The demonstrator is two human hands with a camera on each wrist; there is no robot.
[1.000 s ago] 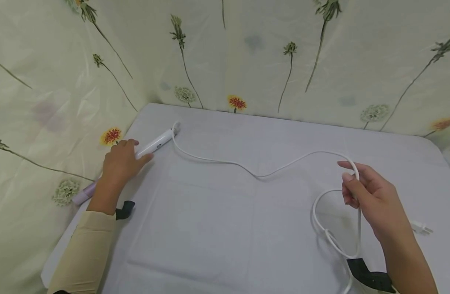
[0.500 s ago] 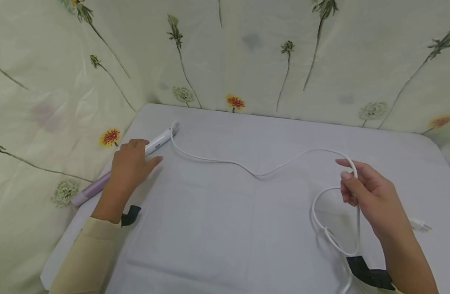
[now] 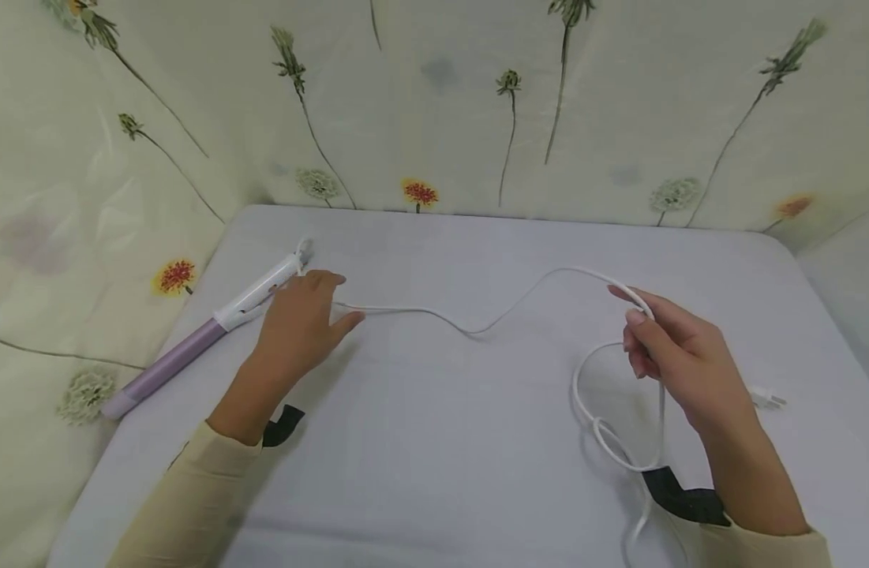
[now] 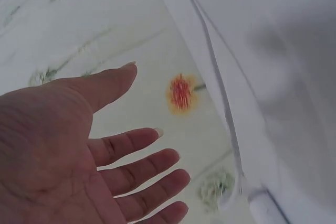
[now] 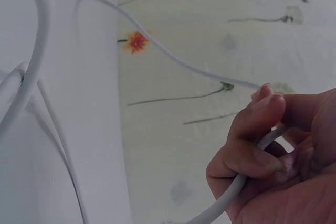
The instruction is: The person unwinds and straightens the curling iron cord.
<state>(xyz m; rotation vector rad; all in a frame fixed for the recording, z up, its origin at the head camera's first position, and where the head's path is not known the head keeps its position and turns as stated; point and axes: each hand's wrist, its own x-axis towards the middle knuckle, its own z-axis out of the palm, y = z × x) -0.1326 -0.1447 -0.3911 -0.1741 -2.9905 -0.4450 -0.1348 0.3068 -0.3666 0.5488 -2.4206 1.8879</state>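
Observation:
A slim hair iron, purple at one end and white at the other, lies slantwise at the table's left side. Its white cord runs from the far end across to the right. My left hand is spread over the cord near the iron and holds nothing; in the left wrist view its fingers are extended, with the iron's white end at lower right. My right hand pinches the cord between thumb and fingers, raised off the table. Below that hand hangs a loop of cord.
The white plug lies right of my right wrist. White cloth covers the table. A flower-printed sheet rises along the back and left edges. Dark bands show at both wrists.
My left hand has moved off the hair iron, rightward to above the cord, uncovering the iron's middle. The right hand keeps its hold on the cord. The head view has shifted slightly to the right.

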